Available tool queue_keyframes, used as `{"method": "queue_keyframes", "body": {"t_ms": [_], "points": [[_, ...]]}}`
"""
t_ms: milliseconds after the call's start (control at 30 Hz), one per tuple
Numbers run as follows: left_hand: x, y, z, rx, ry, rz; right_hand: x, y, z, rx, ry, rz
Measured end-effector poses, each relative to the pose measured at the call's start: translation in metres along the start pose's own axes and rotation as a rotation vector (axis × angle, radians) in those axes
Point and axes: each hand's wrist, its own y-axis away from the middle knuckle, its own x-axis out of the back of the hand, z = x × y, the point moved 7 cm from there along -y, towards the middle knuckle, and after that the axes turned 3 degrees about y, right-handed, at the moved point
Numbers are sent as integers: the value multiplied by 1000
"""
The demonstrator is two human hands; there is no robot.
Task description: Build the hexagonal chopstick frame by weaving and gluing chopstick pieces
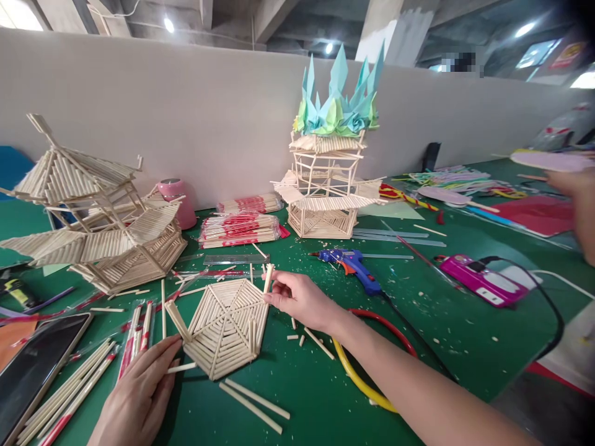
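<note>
A flat panel of wooden sticks, laid in rings with spokes, lies on the green table in front of me. Short stick pieces stand up from its left corner and its lower right side. At the upper right corner my right hand pinches a short upright stick piece between thumb and fingers. My left hand lies low beside the panel's left edge, fingers stretched out, fingertips at the base of the left upright. Two loose sticks lie just below the panel.
A blue glue gun lies behind my right hand, its cable running right. Stick pavilions stand at left and back centre, the latter topped with folded paper. Wrapped chopsticks, a phone and a pink power strip surround. Another person's hand shows right.
</note>
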Motion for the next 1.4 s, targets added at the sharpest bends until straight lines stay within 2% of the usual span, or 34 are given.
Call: {"method": "queue_keyframes", "body": {"t_ms": [200,433,900,1400], "points": [[-7,7,-8,39,31,-25,-3,-9,-5,90,28,-23],[-20,21,-17,68,90,-88,-5,-11,-6,118,87,-29],[-25,21,-18,46,69,-142,-7,-15,-11,131,162,-41],[-26,22,-18,43,60,-141,-10,-17,-12,127,215,-46]]}}
